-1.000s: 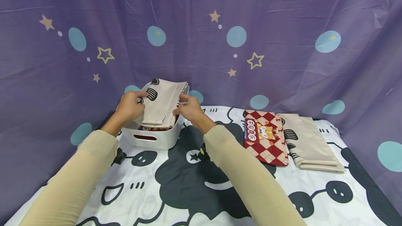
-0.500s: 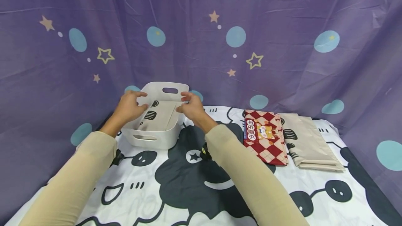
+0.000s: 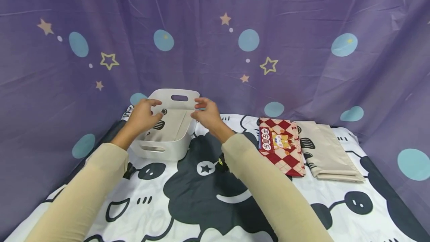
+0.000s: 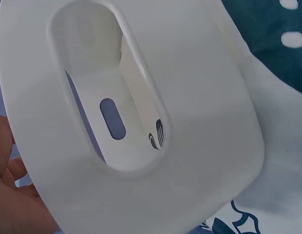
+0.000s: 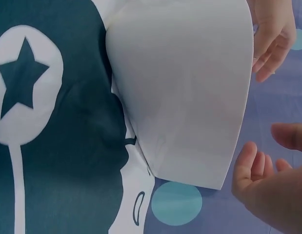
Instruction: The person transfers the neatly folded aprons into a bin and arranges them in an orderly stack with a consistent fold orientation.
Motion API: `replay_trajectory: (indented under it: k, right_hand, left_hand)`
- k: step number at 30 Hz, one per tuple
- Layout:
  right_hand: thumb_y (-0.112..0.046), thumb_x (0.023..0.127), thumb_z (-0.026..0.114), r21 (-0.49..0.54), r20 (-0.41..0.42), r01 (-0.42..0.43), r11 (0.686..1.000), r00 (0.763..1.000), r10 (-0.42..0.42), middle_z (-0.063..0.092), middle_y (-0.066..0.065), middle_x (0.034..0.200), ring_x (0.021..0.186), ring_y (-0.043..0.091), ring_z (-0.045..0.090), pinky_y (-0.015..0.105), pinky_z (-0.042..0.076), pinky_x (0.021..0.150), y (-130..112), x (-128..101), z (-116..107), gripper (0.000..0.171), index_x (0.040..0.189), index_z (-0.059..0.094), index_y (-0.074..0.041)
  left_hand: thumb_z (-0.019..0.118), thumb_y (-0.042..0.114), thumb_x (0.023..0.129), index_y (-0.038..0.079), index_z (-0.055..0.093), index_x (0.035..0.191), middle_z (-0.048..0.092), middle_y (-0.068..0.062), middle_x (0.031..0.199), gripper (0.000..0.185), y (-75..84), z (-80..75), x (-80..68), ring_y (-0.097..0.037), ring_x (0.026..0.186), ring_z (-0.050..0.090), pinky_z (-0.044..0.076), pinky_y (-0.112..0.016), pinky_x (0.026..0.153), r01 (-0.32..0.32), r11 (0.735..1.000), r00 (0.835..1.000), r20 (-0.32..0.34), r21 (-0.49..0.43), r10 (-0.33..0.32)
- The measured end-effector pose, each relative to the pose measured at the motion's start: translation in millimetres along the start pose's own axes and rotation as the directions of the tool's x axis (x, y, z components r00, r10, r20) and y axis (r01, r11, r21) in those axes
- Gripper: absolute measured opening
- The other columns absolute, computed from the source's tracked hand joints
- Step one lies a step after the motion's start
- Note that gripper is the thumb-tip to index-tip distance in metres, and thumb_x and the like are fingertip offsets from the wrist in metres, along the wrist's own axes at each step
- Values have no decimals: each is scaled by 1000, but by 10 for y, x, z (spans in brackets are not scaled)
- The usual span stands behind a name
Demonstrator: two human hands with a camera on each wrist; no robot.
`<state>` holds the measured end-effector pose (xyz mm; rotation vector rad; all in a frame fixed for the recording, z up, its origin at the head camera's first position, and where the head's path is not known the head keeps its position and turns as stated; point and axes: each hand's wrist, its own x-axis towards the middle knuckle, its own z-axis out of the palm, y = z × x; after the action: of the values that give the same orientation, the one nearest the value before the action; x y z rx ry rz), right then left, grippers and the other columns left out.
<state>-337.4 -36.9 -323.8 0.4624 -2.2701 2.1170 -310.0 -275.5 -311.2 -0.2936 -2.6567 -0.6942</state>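
A white plastic bin (image 3: 158,151) with handle slots stands at the back left of the cartoon-print sheet. A folded beige cloth (image 3: 173,124) with black markings lies flat inside it. My left hand (image 3: 156,109) hovers at the bin's left rim and my right hand (image 3: 198,109) at its right rim, fingers relaxed and holding nothing. In the left wrist view the bin's end wall (image 4: 190,97) fills the frame, and the beige cloth (image 4: 141,92) shows through the slot. The right wrist view shows the bin's outer wall (image 5: 185,87), with my right hand (image 5: 268,148) open beside it.
A folded red checkered cloth (image 3: 280,145) and a folded beige cloth (image 3: 327,150) lie side by side at the right of the sheet (image 3: 208,197). A purple star-print curtain (image 3: 235,29) hangs close behind the bin and along both sides.
The beige cloth, held above the bin by both hands a second ago, now lies inside it. Both hands have let go and stay at the rims.
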Motion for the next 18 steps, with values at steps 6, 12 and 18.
replay_trajectory:
  k: [6, 12, 18]
  right_hand:
    - [10, 84, 69, -46, -20, 18, 999, 1000, -19, 63, 26, 123, 88, 20, 62, 28, 55, 75, -8, -7, -91, 55, 137, 60, 0]
    - [11, 83, 70, -62, -23, 33, 998, 999, -35, 64, 26, 121, 90, 23, 65, 27, 51, 72, 5, -10, -211, 56, 137, 59, 2]
    - [10, 84, 69, -114, -34, 65, 991, 997, -69, 65, 17, 112, 95, 27, 66, 27, 54, 73, 40, -47, -373, 53, 135, 61, -1]
  left_hand:
    - [67, 11, 91, -6, 62, 132, 58, -31, 126, 45, 99, 72, 8, -40, 92, 62, 50, -52, 82, -24, 1000, 1000, 0, -11, 24]
    - [67, 11, 91, -5, 61, 134, 58, -29, 125, 46, 223, 122, 9, -37, 91, 61, 48, -50, 84, -34, 999, 999, -19, -28, 33]
    - [66, 11, 92, -4, 60, 136, 57, -27, 126, 46, 308, 168, -11, -38, 96, 60, 48, -50, 86, -25, 998, 1000, -10, -55, 24]
